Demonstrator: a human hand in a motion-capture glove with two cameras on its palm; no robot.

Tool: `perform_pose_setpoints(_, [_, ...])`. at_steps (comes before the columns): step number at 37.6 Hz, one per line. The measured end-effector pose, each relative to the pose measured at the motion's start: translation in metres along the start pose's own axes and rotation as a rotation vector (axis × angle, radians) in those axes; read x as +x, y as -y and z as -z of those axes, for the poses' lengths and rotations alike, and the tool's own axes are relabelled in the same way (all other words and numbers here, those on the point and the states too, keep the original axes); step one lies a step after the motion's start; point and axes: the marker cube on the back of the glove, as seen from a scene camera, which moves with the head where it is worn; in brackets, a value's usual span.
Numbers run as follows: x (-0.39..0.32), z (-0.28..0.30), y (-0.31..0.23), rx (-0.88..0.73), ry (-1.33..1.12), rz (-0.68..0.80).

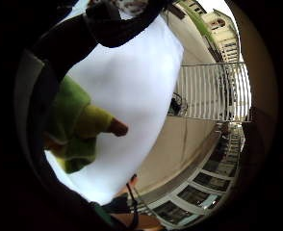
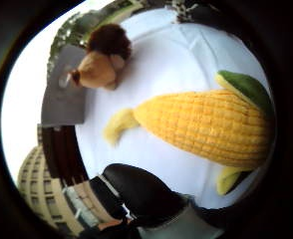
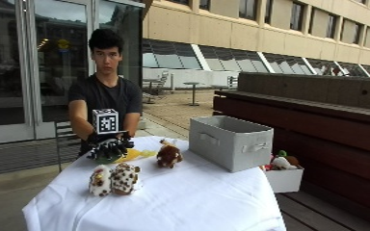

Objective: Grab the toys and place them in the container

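While the white-clothed table [image 3: 191,202] carries everything, the grey container [image 3: 230,142] serves as landmark, standing at one edge of it. Well apart from the container, by the person, the gloved right hand [image 3: 108,147] hangs over the corn toy [image 2: 206,127], fingers curled down around it; actual contact cannot be confirmed. Between corn and container: brown plush [image 3: 169,155]. Two spotted plush [image 3: 115,179] sit further from the container, near the front edge. Risk, as judged: a partial grip on the corn's long body lets it tip out on lifting
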Motion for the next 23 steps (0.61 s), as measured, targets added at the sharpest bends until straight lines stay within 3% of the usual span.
perform_pose_setpoints(6, [0.006, -0.032, -0.001, 0.01, -0.046, -0.005])
perform_pose_setpoints(12, [0.009, -0.042, 0.005, 0.134, -0.059, 0.044])
perform_pose_setpoints(18, [-0.005, -0.038, -0.004, 0.27, 0.028, -0.22])
perform_pose_setpoints(23, [0.004, -0.026, 0.0, 0.371, -0.026, 0.035])
